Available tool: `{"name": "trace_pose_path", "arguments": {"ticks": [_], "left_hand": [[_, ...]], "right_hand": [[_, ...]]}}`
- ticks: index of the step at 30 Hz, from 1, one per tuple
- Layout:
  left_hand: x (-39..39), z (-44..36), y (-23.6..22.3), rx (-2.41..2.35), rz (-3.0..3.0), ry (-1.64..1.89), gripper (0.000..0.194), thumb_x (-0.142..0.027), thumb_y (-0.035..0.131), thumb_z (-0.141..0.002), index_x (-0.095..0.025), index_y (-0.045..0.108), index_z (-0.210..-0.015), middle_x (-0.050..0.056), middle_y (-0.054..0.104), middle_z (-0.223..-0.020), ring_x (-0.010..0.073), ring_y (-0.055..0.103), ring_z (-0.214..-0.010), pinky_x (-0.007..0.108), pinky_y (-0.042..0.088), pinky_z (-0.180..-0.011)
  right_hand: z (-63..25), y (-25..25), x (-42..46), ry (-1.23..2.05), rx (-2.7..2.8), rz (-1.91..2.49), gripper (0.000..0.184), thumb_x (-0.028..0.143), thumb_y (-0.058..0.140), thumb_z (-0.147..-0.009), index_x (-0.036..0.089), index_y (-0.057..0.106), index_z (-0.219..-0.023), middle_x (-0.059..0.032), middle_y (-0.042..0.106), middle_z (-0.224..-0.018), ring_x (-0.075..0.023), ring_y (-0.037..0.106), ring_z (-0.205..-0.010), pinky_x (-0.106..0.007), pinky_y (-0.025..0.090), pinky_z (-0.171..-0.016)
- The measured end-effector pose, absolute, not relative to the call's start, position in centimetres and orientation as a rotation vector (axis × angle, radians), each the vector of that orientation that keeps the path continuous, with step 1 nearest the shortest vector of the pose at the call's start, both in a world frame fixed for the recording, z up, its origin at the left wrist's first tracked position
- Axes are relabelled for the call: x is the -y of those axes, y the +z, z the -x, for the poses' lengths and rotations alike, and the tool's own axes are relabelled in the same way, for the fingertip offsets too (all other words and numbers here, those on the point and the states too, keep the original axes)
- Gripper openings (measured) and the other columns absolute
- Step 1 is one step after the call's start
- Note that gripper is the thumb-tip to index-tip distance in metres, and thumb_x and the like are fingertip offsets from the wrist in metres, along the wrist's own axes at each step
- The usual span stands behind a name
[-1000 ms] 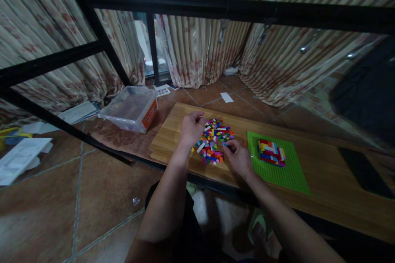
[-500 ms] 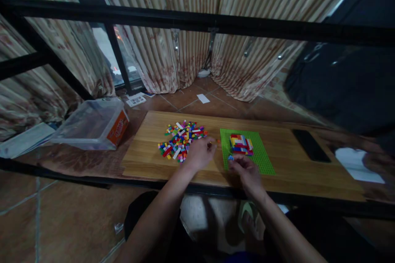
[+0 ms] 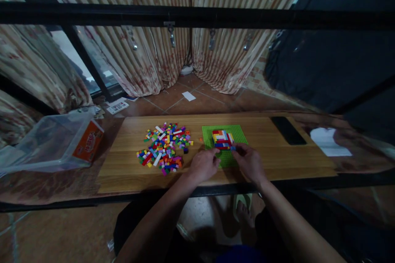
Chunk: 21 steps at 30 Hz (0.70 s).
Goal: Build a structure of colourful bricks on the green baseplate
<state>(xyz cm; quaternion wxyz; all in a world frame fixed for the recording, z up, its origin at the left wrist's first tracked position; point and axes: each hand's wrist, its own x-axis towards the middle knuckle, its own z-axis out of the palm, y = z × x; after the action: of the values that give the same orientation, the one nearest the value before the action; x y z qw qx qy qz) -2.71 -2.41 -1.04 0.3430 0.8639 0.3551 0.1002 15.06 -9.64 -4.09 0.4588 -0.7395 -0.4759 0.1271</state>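
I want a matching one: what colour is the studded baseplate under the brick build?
The baseplate is green, clearest in the head view.

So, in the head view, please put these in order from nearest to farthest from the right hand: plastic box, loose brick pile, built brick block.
From the right hand:
1. Built brick block: on the green baseplate, just left.
2. Loose brick pile: farther left, on the wooden board.
3. Plastic box: farthest left, off the board.

Hands (image 3: 204,166) partly hide the green baseplate (image 3: 238,133).
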Motion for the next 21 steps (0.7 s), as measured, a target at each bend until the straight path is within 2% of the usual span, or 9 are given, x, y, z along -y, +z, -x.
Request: {"name": "trace_pose_path", "arguments": {"ticks": [3, 7, 14, 21], "left_hand": [[2.2, 2.3, -1.2, -0.927, -2.229, 0.253, 0.039, -0.025, 0.05, -0.088, -0.021, 0.06, -0.125, 0.007, 0.073, -0.099, 0.0202, 0.069, -0.089, 0.033, 0.051, -0.087], [2.0, 2.0, -1.3, -0.931, -2.229, 0.251, 0.04, -0.025, 0.05, -0.087, -0.019, 0.059, -0.126, 0.008, 0.073, -0.102, 0.021, 0.068, -0.092, 0.033, 0.052, -0.086], [2.1, 1.5, -1.2, -0.931, -2.259, 0.231, 0.04, -0.025, 0.049, -0.088, -0.022, 0.058, -0.127, 0.006, 0.073, -0.095, 0.0209, 0.068, -0.087, 0.032, 0.052, -0.084], [1.8, 1.3, -1.7, -0.931, -2.24, 0.237, 0.047, -0.024, 0.051, -0.087, -0.022, 0.052, -0.134, 0.006, 0.073, -0.1, 0.0216, 0.068, -0.091, 0.032, 0.052, -0.085]], "right_hand": [[-15.1, -3.4, 8.5, 0.08, 1.385, 1.932, 0.028, 0.024, 0.051, -0.081, 0.017, 0.071, -0.099, -0.0101, 0.069, -0.091, -0.0211, 0.063, -0.076, -0.037, 0.05, -0.075], [-14.5, -3.3, 7.6, -0.029, 1.543, 2.022, 0.032, 0.017, 0.045, -0.082, 0.018, 0.071, -0.102, -0.0122, 0.065, -0.093, -0.0229, 0.062, -0.077, -0.038, 0.05, -0.074], [-14.3, -3.6, 7.3, -0.023, 1.637, 2.077, 0.035, 0.011, 0.044, -0.081, 0.016, 0.069, -0.104, -0.0143, 0.063, -0.093, -0.0236, 0.06, -0.077, -0.038, 0.049, -0.074], [-14.9, -3.3, 7.1, 0.112, 1.628, 1.976, 0.032, 0.018, 0.048, -0.081, 0.019, 0.069, -0.105, -0.0099, 0.063, -0.093, -0.0215, 0.061, -0.075, -0.037, 0.051, -0.078]]}}
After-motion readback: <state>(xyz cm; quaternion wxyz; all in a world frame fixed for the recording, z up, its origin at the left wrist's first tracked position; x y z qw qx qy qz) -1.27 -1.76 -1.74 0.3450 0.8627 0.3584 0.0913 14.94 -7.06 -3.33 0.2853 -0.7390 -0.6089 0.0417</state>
